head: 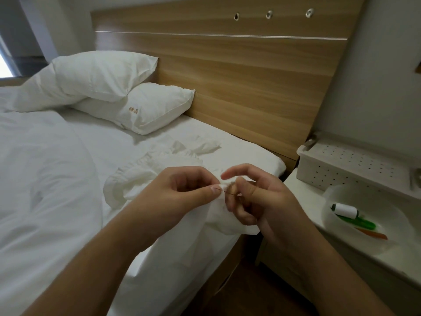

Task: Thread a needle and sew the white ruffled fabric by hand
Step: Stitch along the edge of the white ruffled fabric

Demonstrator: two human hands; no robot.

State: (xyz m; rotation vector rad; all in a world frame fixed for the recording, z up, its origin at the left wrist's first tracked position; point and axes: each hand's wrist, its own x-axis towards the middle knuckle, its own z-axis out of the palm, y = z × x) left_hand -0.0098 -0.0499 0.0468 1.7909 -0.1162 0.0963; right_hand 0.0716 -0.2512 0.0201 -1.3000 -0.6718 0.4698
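**Two hands closed in on the ruffle edge**

Two hands met over the bed's edge in the head view, and the stitching looked well under way. The left hand (pixel 182 190) pinched a fold of the white ruffled fabric (pixel 157 174) between thumb and curled fingers. The right hand (pixel 255 197) curled in close beside it, fingertips nipping what looked like the needle (pixel 227 192), a thin dark sliver at the cloth edge, too small to be sure. Index finger lifted clear. The rest of the fabric trailed back across the white sheet (pixel 68 179), loose and rumpled.

That cloth looked soft, light and floppy, so it would sag unless held right beside the stitch point. The needle would be slick and tiny, best pinched mid-shaft.

On the nightstand (pixel 341 254), a translucent bowl (pixel 330 201) held a white thread spool (pixel 346 210).
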